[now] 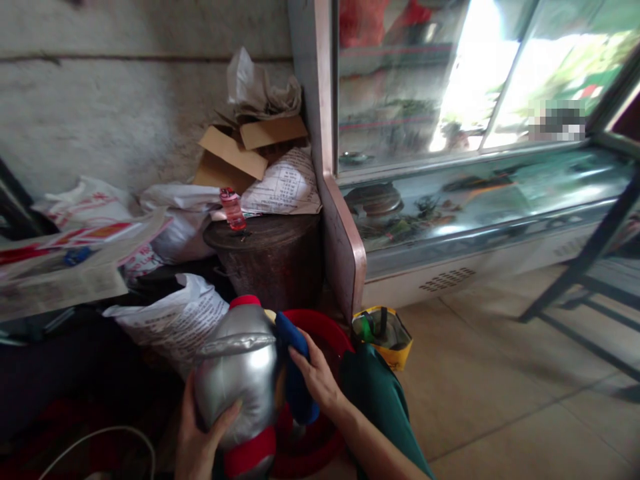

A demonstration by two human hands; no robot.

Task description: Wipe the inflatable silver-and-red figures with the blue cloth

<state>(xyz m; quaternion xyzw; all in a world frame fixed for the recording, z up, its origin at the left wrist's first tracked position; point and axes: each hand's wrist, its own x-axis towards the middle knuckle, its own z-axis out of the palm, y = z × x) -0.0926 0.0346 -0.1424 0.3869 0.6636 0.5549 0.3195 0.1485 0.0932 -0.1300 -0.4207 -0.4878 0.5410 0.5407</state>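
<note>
The smooth tan tile floor (500, 400) carries a round red plastic tub (325, 337) just behind the fingers (300, 363) of the right hand. A small yellow bag (387, 340) sits on the floor just right of those fingers. A dark round wooden drum (273, 263) stands further back behind them.

1. One head cam only, looking fwd and down, tilted.
2. Close to the silver jug (239, 370), low centre-left of frame.
3. Glass display fridge (475, 167) lies up-right of jug, farther off; probably floor-level vantage, edges blurred.
</note>
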